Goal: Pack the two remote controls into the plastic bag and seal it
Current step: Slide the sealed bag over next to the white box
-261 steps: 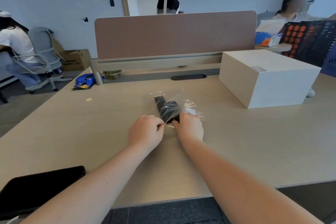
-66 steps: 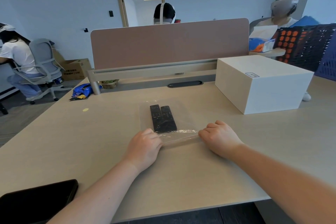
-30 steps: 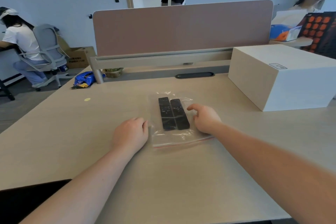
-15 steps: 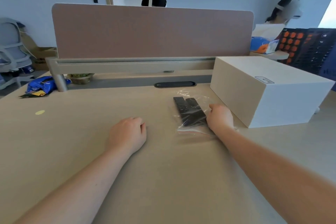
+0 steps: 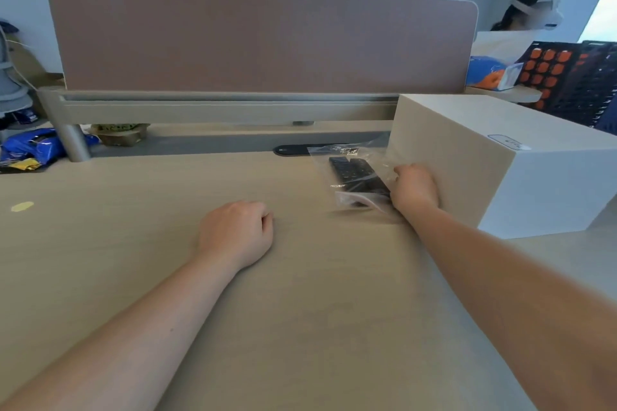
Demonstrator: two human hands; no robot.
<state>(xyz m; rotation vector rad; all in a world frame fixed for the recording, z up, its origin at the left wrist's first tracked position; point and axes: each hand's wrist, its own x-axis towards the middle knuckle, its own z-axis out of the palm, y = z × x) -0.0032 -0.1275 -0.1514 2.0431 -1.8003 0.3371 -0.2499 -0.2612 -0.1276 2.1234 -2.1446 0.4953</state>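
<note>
Since the earlier frame the bag (image 5: 359,177) has slid right, from mid-bench to right of centre, just beside the white box (image 5: 500,163). Both remotes (image 5: 355,173) lie inside it, side by side. Right hand (image 5: 414,190) rests on the bag's right edge, seemingly pinching the plastic, though blur hides the grip. Left hand (image 5: 237,233) lies loosely curled on the bench (image 5: 133,243), holding nothing.
</note>
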